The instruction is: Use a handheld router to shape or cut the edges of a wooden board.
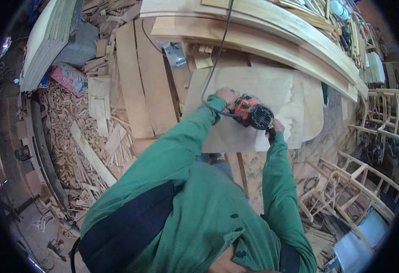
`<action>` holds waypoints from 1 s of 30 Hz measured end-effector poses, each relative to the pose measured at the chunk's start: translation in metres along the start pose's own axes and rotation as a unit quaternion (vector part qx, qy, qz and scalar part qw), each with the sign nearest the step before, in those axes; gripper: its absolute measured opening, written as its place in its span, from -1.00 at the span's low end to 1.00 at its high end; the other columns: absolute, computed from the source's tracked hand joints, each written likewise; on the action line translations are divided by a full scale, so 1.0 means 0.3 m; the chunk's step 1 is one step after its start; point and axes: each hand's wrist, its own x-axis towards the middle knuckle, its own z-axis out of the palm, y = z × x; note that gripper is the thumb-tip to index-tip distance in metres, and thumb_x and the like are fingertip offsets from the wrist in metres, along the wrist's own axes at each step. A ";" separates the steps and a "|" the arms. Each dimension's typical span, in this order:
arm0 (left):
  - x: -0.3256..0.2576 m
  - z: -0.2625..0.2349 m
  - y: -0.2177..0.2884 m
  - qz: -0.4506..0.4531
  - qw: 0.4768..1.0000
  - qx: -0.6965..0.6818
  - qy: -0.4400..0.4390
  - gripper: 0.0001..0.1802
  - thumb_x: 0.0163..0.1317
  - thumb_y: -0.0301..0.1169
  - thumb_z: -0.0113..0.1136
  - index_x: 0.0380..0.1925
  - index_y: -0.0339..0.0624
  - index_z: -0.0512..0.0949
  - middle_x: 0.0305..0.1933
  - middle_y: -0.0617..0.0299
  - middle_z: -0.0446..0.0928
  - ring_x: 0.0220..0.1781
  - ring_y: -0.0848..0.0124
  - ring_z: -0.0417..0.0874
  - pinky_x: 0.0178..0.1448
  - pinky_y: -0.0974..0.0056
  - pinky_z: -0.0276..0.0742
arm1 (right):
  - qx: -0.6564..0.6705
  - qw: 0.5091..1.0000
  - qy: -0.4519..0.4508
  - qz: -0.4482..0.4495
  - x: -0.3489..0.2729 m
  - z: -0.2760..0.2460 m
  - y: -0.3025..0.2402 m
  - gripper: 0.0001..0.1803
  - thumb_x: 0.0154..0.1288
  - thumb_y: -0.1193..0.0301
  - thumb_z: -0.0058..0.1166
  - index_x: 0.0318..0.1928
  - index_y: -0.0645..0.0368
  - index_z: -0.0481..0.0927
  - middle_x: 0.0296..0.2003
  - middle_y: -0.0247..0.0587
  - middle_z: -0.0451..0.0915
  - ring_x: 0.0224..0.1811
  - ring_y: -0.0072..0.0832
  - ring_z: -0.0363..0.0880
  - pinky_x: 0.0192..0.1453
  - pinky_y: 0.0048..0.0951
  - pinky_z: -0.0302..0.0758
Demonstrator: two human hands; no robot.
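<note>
A red and black corded power tool [249, 111] with a round vented housing rests on a pale wooden panel [222, 136] with rounded corners. My left hand [227, 96] is closed on the tool's left side. At its right end my right hand [276, 128] grips it too, the fingers partly hidden by the housing. The tool's underside is out of sight. Right of the tool, the panel has a lighter, uneven patch [292, 109]. A dark cord [215, 59] comes down from the top edge, loops past my left wrist and enters the tool.
Long planks [254, 34] lie stacked beyond the panel. Wide boards [133, 82] and a heap of wood scraps [65, 118] are at the left, below stacked sheets [47, 43]. Wooden chair frames [351, 182] stand at the right. A metal piece [174, 54] lies behind the panel.
</note>
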 end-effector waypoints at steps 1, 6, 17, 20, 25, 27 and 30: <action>-0.009 0.000 0.005 -0.019 1.000 -0.001 0.008 -0.47 0.29 0.03 -0.07 -0.31 -0.23 0.64 -0.56 0.01 0.62 -0.66 0.19 0.66 -0.50 0.13 0.63 | -0.004 1.000 0.005 0.009 -0.001 -0.003 0.000 -0.79 0.22 0.29 0.10 -0.29 0.18 0.60 -0.65 -0.22 0.47 -0.79 -0.37 0.39 -0.80 -0.32 0.26; -0.079 0.003 0.039 -0.012 0.999 -0.030 0.018 -0.43 0.28 0.09 -0.03 -0.24 -0.27 0.60 -0.57 0.01 0.60 -0.69 0.22 0.62 -0.58 0.13 0.59 | 0.028 0.998 -0.004 0.058 0.039 -0.044 0.044 -0.83 0.26 0.28 0.11 -0.21 0.07 0.58 -0.62 -0.26 0.47 -0.81 -0.41 0.33 -0.80 -0.39 0.15; 0.047 0.061 -0.066 0.091 0.993 0.048 0.060 -0.28 0.26 0.19 -0.05 0.00 -0.29 0.58 0.15 -0.18 0.50 0.24 -0.06 0.47 0.35 0.07 0.32 | 0.019 0.999 0.002 0.047 0.033 -0.066 0.047 -0.79 0.29 0.33 0.06 -0.12 0.12 0.59 -0.58 -0.22 0.52 -0.77 -0.38 0.37 -0.77 -0.37 0.20; 0.016 0.046 -0.048 0.098 0.992 0.064 0.051 -0.29 0.28 0.17 -0.06 -0.01 -0.32 0.57 0.15 -0.17 0.52 0.21 -0.04 0.50 0.32 0.07 0.36 | 0.034 0.998 0.025 0.051 0.002 -0.046 0.035 -0.89 0.21 0.28 0.13 -0.42 -0.03 0.55 -0.67 -0.34 0.42 -0.79 -0.47 0.31 -0.76 -0.46 0.13; 0.052 0.038 -0.088 0.167 0.982 0.051 0.076 -0.36 0.27 0.10 0.01 -0.04 -0.32 0.58 0.03 -0.18 0.58 0.09 -0.04 0.59 0.21 0.08 0.45 | 0.025 0.998 0.023 0.056 -0.040 -0.022 -0.010 -0.83 0.19 0.22 0.18 -0.45 -0.05 0.52 -0.66 -0.34 0.43 -0.79 -0.47 0.30 -0.77 -0.45 0.15; 0.057 0.037 -0.101 0.242 0.965 0.050 0.084 -0.39 0.26 0.07 0.05 -0.05 -0.31 0.59 -0.04 -0.19 0.61 0.03 -0.04 0.62 0.16 0.09 0.49 | 0.005 0.998 0.024 0.057 -0.039 -0.027 -0.010 -0.82 0.18 0.21 0.19 -0.45 -0.05 0.52 -0.66 -0.34 0.43 -0.79 -0.47 0.30 -0.77 -0.44 0.16; 0.058 0.044 -0.102 0.282 0.957 0.017 0.072 -0.45 0.24 0.00 0.11 -0.06 -0.29 0.59 -0.15 -0.18 0.64 -0.05 -0.02 0.66 0.09 0.10 0.52 | 0.019 0.997 0.019 0.075 -0.007 -0.061 0.006 -0.77 0.31 0.28 0.07 -0.06 0.03 0.58 -0.52 -0.23 0.54 -0.74 -0.40 0.39 -0.77 -0.42 0.19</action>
